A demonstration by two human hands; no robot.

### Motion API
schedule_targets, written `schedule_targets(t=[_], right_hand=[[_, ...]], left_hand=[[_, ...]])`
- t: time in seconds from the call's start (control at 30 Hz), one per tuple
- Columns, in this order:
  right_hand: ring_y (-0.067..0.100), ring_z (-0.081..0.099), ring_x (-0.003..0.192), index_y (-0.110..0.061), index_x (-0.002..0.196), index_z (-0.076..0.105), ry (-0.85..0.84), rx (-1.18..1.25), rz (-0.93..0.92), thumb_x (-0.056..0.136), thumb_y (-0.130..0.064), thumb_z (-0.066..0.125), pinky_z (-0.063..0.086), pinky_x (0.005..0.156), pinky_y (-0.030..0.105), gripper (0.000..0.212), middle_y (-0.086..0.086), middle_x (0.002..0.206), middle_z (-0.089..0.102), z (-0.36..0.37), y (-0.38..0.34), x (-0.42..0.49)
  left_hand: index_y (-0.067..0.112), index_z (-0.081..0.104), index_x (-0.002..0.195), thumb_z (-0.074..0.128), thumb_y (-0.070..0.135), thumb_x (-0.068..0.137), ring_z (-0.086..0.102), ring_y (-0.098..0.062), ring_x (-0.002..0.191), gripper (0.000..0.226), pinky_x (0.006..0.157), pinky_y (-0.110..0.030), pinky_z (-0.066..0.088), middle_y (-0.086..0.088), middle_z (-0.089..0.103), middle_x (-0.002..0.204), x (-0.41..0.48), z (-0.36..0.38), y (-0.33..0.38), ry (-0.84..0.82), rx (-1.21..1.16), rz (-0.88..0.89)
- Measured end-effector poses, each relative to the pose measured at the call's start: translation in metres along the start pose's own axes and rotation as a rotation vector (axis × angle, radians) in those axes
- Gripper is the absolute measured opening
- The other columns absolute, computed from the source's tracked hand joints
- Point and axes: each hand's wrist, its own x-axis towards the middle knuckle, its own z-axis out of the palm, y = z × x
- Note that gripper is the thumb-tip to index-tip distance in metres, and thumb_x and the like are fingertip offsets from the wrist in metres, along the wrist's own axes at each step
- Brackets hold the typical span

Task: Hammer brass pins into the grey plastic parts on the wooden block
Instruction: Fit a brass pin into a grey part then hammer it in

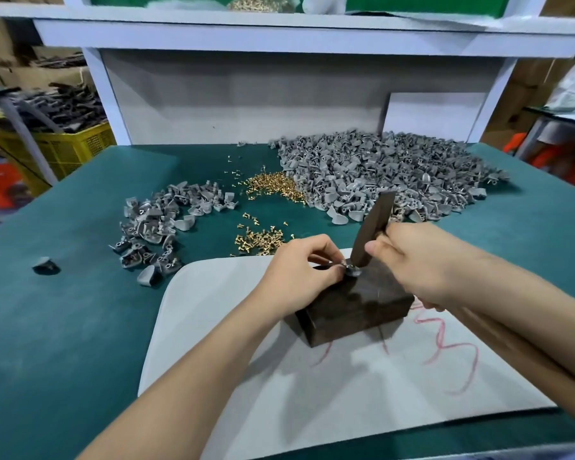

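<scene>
So the grey plastic part (351, 271) is pinched by the left hand (299, 277) right at the top far corner of the wooden block (356, 308), which is parked on a white mat (229, 327) on the green table (63, 310). The hammer (374, 227) is gripped tight in the right hand (422, 260), head down on the part. Loose brass pins (259, 242) are scattered just behind the block, with a small grey pile (160, 227) left and a huge grey heap (379, 167) further back.
</scene>
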Motion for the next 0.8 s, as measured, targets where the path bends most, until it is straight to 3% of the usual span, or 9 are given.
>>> schedule_targets(t=[0.07,0.13,0.27,0.37,0.43,0.53,0.6,0.73,0.8], right_hand=[[0.028,0.054,0.067,-0.016,0.068,0.039,0.018,-0.012,-0.024,0.101,-0.033,0.036,0.036,0.057,0.027,0.037,0.002,0.066,0.048,-0.001,-0.002,0.001],[0.018,0.045,0.056,-0.016,0.070,0.040,0.089,0.018,-0.055,0.100,-0.031,0.038,0.035,0.047,0.018,0.034,-0.002,0.062,0.044,-0.008,-0.002,0.000],[0.007,0.040,0.047,-0.011,0.089,0.050,0.316,0.110,-0.114,0.098,-0.032,0.040,0.036,0.041,0.005,0.024,-0.005,0.060,0.044,-0.033,0.000,-0.006],[0.022,0.058,0.080,-0.012,0.107,0.050,0.165,-0.033,-0.082,0.101,-0.030,0.032,0.032,0.054,0.016,0.027,0.002,0.084,0.053,-0.012,-0.009,-0.009],[0.031,0.056,0.103,-0.009,0.110,0.046,0.032,-0.106,-0.048,0.102,-0.030,0.031,0.031,0.067,0.027,0.027,0.012,0.106,0.059,0.005,-0.012,-0.008],[0.032,0.054,0.093,-0.013,0.092,0.040,0.145,-0.020,-0.061,0.101,-0.029,0.036,0.029,0.067,0.028,0.019,0.011,0.096,0.060,-0.009,-0.003,-0.004],[0.031,0.054,0.088,-0.013,0.094,0.042,0.252,0.032,-0.094,0.100,-0.029,0.038,0.025,0.063,0.025,0.017,0.007,0.089,0.059,-0.014,0.000,-0.004],[0.036,0.056,0.104,-0.008,0.108,0.045,0.085,-0.061,-0.077,0.101,-0.030,0.034,0.037,0.078,0.032,0.026,0.016,0.111,0.061,0.010,-0.005,-0.008],[0.033,0.055,0.099,-0.010,0.102,0.047,0.156,-0.020,-0.091,0.101,-0.029,0.035,0.029,0.067,0.028,0.023,0.014,0.107,0.062,0.001,-0.006,-0.006]], left_hand=[[0.023,0.060,0.070,0.072,0.008,0.079,0.067,-0.011,0.085,0.021,0.082,-0.025,0.051,-0.001,0.071,0.082,0.000,0.000,0.000,0.005,-0.015,-0.011],[0.023,0.060,0.070,0.072,0.007,0.079,0.067,-0.011,0.084,0.021,0.080,-0.023,0.050,-0.001,0.071,0.082,0.000,0.000,0.001,0.009,-0.025,-0.023],[0.020,0.063,0.072,0.072,0.009,0.080,0.068,-0.011,0.085,0.016,0.080,-0.021,0.050,-0.001,0.072,0.085,0.000,0.000,0.000,0.007,-0.042,-0.058],[0.013,0.067,0.076,0.074,0.007,0.079,0.068,-0.014,0.083,0.010,0.078,-0.022,0.050,-0.005,0.072,0.084,0.001,-0.001,0.001,0.010,-0.068,-0.064],[0.008,0.069,0.079,0.075,0.005,0.078,0.067,-0.016,0.080,0.006,0.076,-0.021,0.050,-0.007,0.071,0.083,-0.001,-0.002,0.002,0.012,-0.100,-0.070],[0.008,0.069,0.078,0.076,0.008,0.078,0.067,-0.012,0.082,0.006,0.077,-0.015,0.049,-0.004,0.072,0.084,-0.002,-0.001,0.002,0.019,-0.067,-0.067],[0.009,0.069,0.077,0.076,0.008,0.078,0.066,-0.009,0.080,0.007,0.076,-0.015,0.049,-0.001,0.071,0.082,-0.001,0.000,0.002,0.021,-0.073,-0.077],[0.008,0.070,0.078,0.076,0.007,0.077,0.065,-0.010,0.077,0.007,0.076,-0.018,0.050,-0.002,0.070,0.079,-0.001,0.000,0.003,0.026,-0.060,-0.064],[0.011,0.069,0.076,0.076,0.009,0.077,0.066,-0.008,0.077,0.008,0.075,-0.015,0.050,0.001,0.071,0.080,-0.001,0.000,0.002,0.029,-0.042,-0.063]])
